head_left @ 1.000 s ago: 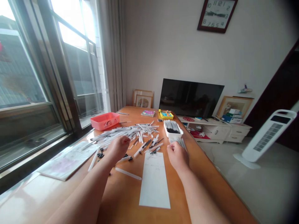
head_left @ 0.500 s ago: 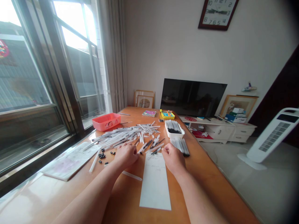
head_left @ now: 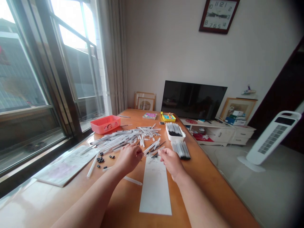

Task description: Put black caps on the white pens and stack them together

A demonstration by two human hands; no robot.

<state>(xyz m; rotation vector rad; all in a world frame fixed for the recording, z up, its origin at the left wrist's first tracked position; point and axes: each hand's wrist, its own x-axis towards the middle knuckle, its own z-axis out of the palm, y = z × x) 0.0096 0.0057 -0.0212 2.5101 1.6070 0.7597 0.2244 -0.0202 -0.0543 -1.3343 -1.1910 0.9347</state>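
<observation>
Mid-frame, the left hand (head_left: 129, 157) and right hand (head_left: 169, 160), both curled so any hold stays hidden, flank loose pens (head_left: 152, 148) slanting toward the upper right.

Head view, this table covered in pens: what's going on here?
A person works at a wooden table. The left hand and right hand are close together, both curled, over the far end of a white paper strip, at the near edge of a loose heap of pens. Whether they pinch anything is too small to tell. Small black caps lie left of the hands; a white tray of pens and a neat row of pens sit to the right.
</observation>
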